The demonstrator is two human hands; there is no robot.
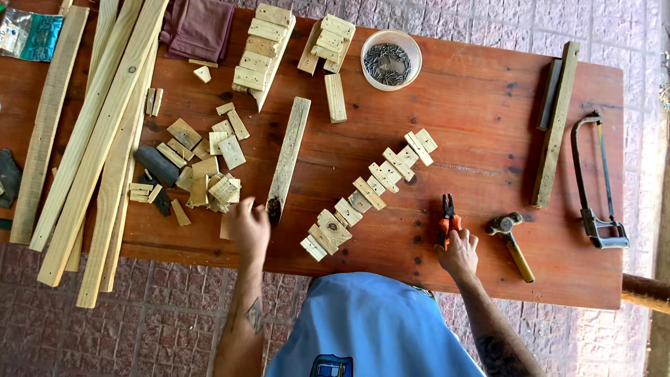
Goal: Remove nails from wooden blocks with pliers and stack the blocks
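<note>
My left hand (248,225) rests at the near edge of the red wooden table (460,119), fingers closed around a small flat wood piece (226,227) beside a heap of wood offcuts (202,164). A short plank (289,155) lies just to its right. My right hand (458,253) grips the orange handles of a pair of pliers (447,213) lying on the table. Between the hands runs a diagonal strip of small wood blocks joined together (368,192).
A claw hammer (511,241) lies right of the pliers, a hacksaw (594,188) at the far right, a long batten (556,122) beside it. A bowl of nails (391,59), stacked block assemblies (262,49), long planks (98,139) and a folded cloth (199,28) fill the rest.
</note>
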